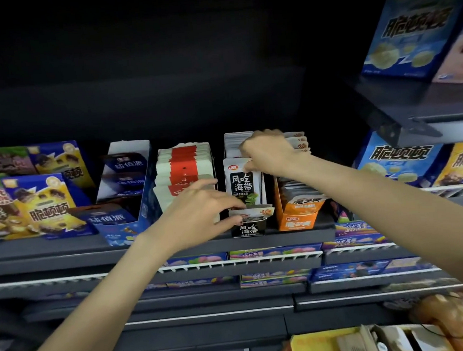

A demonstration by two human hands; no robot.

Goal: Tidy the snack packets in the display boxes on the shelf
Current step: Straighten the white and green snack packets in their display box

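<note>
Nearest the viewer, both bare forearms reach up and forward to one shelf (158,247). The left hand (197,210) sits at the front lip of a black display box (248,227), fingers stretched forward and loosely together with the thumb below; their tips touch a tilted packet (251,211) lying across the box's front edge, and I cannot tell whether they pinch it or only steady it. Just behind those fingertips a white seaweed packet (241,182) stands upright at the front of its row. Beyond it the right hand (268,151) is curled over the row, thumb and fingers nipping the top corner of that standing packet, while the other fingers bend over the packets behind; the wrist is bent down, the forearm coming in from the right. Left of the left hand is a box of red-and-white packets (183,165) that lean back unevenly, and further left a blue box (127,201) with packets slumped at several angles. Right of the right hand, an orange box (298,214) holds a row that looks fairly even, though it is partly hidden by the arm. As a judgement, the work is midway: the seaweed row is in hand, its front packet loose, and the two boxes to the left appear still to need straightening.
</note>
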